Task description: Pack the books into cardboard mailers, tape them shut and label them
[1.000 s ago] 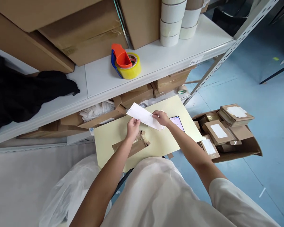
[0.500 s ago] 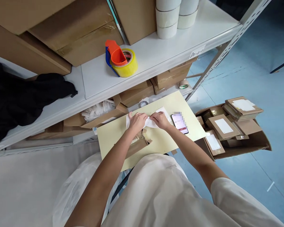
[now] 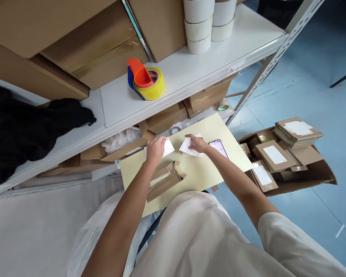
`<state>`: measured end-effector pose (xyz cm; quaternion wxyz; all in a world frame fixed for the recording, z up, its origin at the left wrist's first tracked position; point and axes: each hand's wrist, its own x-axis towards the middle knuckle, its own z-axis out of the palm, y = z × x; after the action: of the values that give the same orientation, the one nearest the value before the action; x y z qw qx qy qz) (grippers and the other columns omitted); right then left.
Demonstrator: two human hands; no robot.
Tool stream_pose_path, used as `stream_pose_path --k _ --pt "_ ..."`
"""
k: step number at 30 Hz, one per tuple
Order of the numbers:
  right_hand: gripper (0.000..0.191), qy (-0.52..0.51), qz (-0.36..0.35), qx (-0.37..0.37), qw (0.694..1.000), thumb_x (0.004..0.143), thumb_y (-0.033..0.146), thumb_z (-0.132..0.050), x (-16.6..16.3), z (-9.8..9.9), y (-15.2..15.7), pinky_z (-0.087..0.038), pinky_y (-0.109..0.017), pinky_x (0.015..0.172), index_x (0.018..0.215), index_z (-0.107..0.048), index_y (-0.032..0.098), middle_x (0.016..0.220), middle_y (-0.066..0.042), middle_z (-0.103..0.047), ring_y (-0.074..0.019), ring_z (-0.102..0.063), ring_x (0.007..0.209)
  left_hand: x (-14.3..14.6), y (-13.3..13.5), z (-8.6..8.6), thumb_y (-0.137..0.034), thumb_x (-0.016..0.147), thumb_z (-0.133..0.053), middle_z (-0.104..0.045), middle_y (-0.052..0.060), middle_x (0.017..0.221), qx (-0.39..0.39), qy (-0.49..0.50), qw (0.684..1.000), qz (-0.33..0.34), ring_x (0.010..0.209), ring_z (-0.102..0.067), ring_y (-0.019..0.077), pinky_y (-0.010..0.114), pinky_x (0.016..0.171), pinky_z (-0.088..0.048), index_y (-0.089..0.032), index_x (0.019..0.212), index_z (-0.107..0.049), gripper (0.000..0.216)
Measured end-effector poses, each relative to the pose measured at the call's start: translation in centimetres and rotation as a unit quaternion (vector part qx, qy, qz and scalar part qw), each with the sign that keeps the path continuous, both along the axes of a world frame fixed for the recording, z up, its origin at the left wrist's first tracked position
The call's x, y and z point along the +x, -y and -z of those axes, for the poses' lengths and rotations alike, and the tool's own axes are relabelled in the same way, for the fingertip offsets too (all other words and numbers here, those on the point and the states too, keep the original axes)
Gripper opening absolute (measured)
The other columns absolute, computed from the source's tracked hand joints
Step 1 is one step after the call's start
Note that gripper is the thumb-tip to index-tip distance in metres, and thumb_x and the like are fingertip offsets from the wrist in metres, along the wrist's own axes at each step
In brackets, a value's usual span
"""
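My left hand is closed on a white paper slip, which sticks out to the right of its fingers. My right hand has its fingers apart over a second white paper on the pale yellow board. That hand's fingertips seem to touch the paper. A gap shows between the two pieces. In front of my left hand lies a small taped cardboard box with one torn end. A phone with a lit screen lies right of my right hand, partly behind the wrist.
Above the board runs a grey shelf with a yellow tape roll in a red dispenser, stacked white rolls and a black cloth. At right, a big carton holds several labelled packages.
My hands have come apart: the left moved left with a white slip, the right opened over the other paper. The small box is now more visible. The view has shifted slightly.
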<state>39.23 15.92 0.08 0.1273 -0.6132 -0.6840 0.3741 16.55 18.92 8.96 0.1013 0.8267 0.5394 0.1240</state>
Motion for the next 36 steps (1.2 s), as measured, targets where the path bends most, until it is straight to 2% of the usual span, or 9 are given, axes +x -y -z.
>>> stream_pose_path --k 7,11,15,18,22,25,28,33,36 --pt "0.072 -0.069 0.151 0.076 0.983 0.077 0.021 -0.063 -2.0 -0.5 0.9 -0.032 -0.048 0.100 0.141 -0.030 0.021 0.138 -0.017 -0.044 -0.0294 -0.043 0.125 -1.4 1.3 -0.5 -0.035 0.087 -0.047 -0.072 0.008 0.093 -0.030 0.169 0.979 -0.107 0.087 -0.065 0.0216 0.031 0.078 -0.045 -0.017 0.094 -0.068 0.029" --pt "0.062 -0.367 0.143 0.039 0.918 0.082 0.040 -0.058 -4.5 -2.9 4.4 -0.048 -0.037 0.085 0.136 -0.036 0.021 0.127 -0.014 -0.054 -0.0224 -0.057 0.107 -0.1 4.1 -0.6 -0.038 0.083 -0.053 -0.072 0.007 0.084 -0.100 0.302 0.937 -0.143 0.076 -0.064 0.0183 0.028 0.070 -0.048 -0.016 0.087 -0.068 0.028" --pt "0.051 -0.468 0.164 0.023 0.868 0.071 0.046 -0.068 -5.8 -4.5 7.4 -0.052 -0.033 0.072 0.113 -0.054 0.020 0.098 -0.007 -0.066 -0.0182 -0.063 0.081 0.0 7.7 -1.4 -0.047 0.079 -0.057 -0.071 0.007 0.084 -0.216 0.411 0.872 -0.152 0.074 -0.065 0.0183 0.027 0.065 -0.049 -0.015 0.089 -0.068 0.035" --pt "0.041 -0.451 0.216 0.044 0.865 0.077 0.047 -0.061 -5.1 -5.1 9.0 -0.052 -0.035 0.071 0.107 -0.054 0.020 0.092 -0.006 -0.066 -0.0186 -0.062 0.078 -1.1 10.8 -1.8 -0.047 0.072 -0.067 -0.072 0.008 0.091 -0.308 0.460 0.821 -0.138 0.081 -0.066 0.0203 0.029 0.071 -0.051 -0.016 0.100 -0.066 0.043" --pt "0.053 -0.258 0.244 0.159 0.921 0.082 0.044 -0.054 -4.5 -6.8 11.8 -0.048 -0.045 0.086 0.128 -0.044 0.019 0.117 -0.015 -0.059 -0.0272 -0.056 0.106 -1.4 14.6 -0.9 -0.042 0.067 -0.072 -0.072 0.007 0.087 -0.327 0.493 0.789 -0.165 0.080 -0.066 0.0195 0.032 0.077 -0.051 -0.016 0.085 -0.066 0.033" --pt "0.049 -0.114 0.154 0.246 0.950 0.085 0.042 -0.054 -5.6 -8.4 14.5 -0.038 -0.047 0.100 0.129 -0.048 0.021 0.132 -0.015 -0.051 -0.0291 -0.044 0.124 -0.2 16.4 -0.3 -0.041 0.069 -0.071 -0.071 0.007 0.092 -0.304 0.530 0.767 -0.194 0.081 -0.066 0.0182 0.032 0.079 -0.051 -0.017 0.086 -0.065 0.030" --pt "0.034 -0.084 0.027 0.254 0.963 0.089 0.041 -0.051 -7.0 -9.4 16.5 -0.036 -0.043 0.102 0.119 -0.058 0.027 0.129 -0.010 -0.057 -0.0243 -0.050 0.120 0.8 17.6 -0.7 -0.041 0.070 -0.070 -0.070 0.008 0.096 -0.313 0.571 0.736 -0.186 0.085 -0.065 0.0182 0.032 0.080 -0.050 -0.017 0.092 -0.064 0.033" --pt "0.030 -0.070 0.035 0.242 0.967 0.093 0.037 -0.046 -7.5 -9.8 17.9 -0.034 -0.041 0.103 0.115 -0.062 0.026 0.121 -0.008 -0.064 -0.0199 -0.057 0.114 0.7 19.4 -1.8 -0.039 0.071 -0.072 -0.068 0.007 0.099 -0.346 0.641 0.666 -0.160 0.087 -0.063 0.0156 0.032 0.085 -0.049 -0.019 0.099 -0.062 0.036" --pt "0.030 -0.076 0.021 0.258 0.963 0.090 0.040 -0.051 -7.2 -9.8 18.4 -0.035 -0.041 0.104 0.114 -0.063 0.026 0.122 -0.008 -0.064 -0.0201 -0.058 0.115 0.4 20.1 -1.9 -0.036 0.070 -0.074 -0.068 0.005 0.091 -0.340 0.650 0.659 -0.168 0.081 -0.062 0.0137 0.030 0.081 -0.049 -0.018 0.090 -0.062 0.030"
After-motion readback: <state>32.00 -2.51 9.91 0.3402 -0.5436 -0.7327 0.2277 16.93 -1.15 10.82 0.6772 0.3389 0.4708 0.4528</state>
